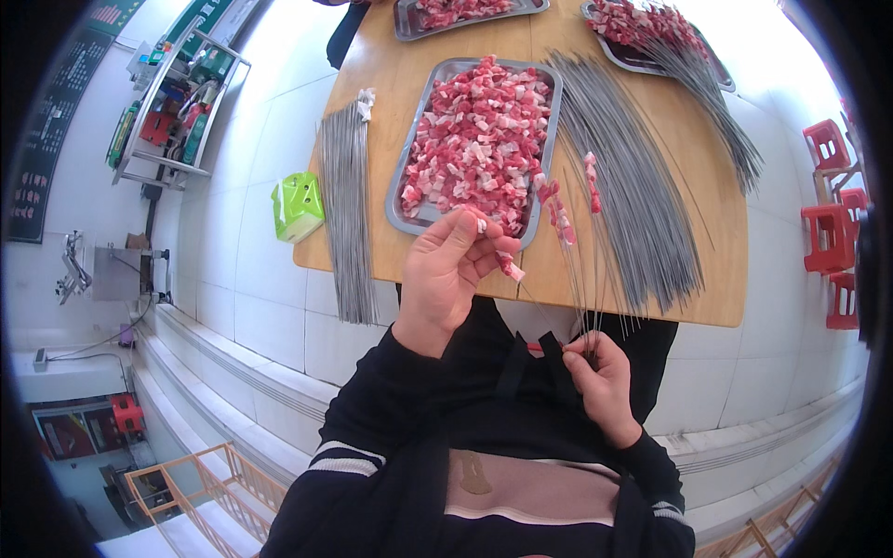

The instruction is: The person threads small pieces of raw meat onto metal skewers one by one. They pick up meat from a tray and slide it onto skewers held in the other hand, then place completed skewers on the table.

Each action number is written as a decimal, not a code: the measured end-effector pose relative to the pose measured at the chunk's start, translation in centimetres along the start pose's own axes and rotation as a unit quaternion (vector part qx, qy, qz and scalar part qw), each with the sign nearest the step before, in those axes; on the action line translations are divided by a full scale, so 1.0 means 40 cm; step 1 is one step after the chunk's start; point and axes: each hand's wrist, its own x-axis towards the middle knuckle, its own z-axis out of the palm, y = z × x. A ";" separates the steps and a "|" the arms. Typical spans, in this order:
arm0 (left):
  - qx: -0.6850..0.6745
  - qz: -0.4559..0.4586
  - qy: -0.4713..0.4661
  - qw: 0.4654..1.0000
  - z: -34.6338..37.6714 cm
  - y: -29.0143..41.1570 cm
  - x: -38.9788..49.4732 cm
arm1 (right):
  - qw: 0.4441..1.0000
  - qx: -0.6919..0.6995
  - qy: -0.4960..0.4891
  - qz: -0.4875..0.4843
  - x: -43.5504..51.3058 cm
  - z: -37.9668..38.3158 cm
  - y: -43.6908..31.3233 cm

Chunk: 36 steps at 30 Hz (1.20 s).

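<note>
Several thin metal skewers [584,293] are gripped near their lower ends by my right hand [601,382], below the table's front edge. Two of them carry threaded red and white meat pieces, one short meat stack [592,183] and one longer meat stack [556,213]. Another skewer slants up to my left hand [446,275], with a few meat pieces [511,268] on it by the curled fingers. My left thumb and forefinger pinch a small whitish piece of meat [481,225]. Just beyond that hand lies a metal tray [399,202] heaped with diced meat [481,139].
Bare skewers [621,174] lie fanned out right of the tray, and another skewer bundle [347,216] lies left. A green tissue pack [298,207] sits at the wooden table's [718,279] left edge. Farther back are two more trays [474,24] [631,66] with meat. Red stools [828,237] stand right.
</note>
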 end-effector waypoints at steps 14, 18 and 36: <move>-0.012 0.011 -0.015 1.000 0.004 0.003 -0.002 | 0.999 0.002 0.004 -0.055 0.005 0.011 0.001; -0.004 0.019 -0.009 1.000 0.006 -0.003 0.000 | 1.000 0.004 0.009 -0.012 0.002 0.005 -0.001; -0.037 -0.017 0.050 0.998 0.030 -0.073 -0.026 | 0.999 -0.001 0.006 -0.042 0.003 0.023 -0.003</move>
